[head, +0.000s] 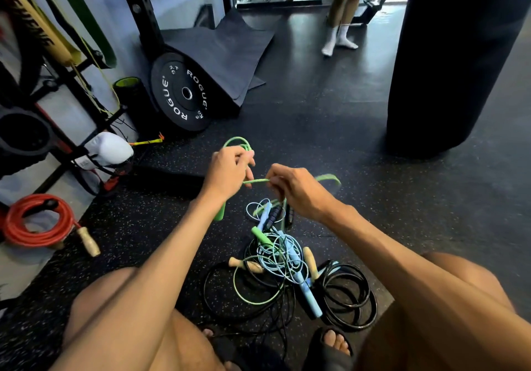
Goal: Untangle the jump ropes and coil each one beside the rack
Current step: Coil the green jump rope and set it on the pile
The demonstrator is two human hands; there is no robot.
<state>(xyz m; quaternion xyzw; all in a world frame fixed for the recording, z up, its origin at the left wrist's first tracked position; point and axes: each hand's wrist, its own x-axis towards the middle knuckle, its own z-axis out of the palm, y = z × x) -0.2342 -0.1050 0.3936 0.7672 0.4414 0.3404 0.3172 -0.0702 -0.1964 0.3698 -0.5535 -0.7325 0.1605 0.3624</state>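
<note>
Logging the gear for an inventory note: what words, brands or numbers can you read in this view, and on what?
"ROGUE": twice, in white, on the black weight plate.
"KG": what the small white marks on the same plate seem to read; any number beside them is too small to tell.
Black lettering on the tan band hanging top left: blurred, unreadable.
Tag on the white glove: too small to read.

Above the pile [287,273] the way is barred by a green rope [256,181] held btwn left hand [230,172] & right hand [298,189]. Beyond the pile, open floor [324,118] is flanked by plate [184,95] at left, bag [448,54] at right. Left of pile, floor is bounded by red coil [37,221] & rack [136,11]. Near side is closed by knees [120,299] & a foot [334,342].
</note>
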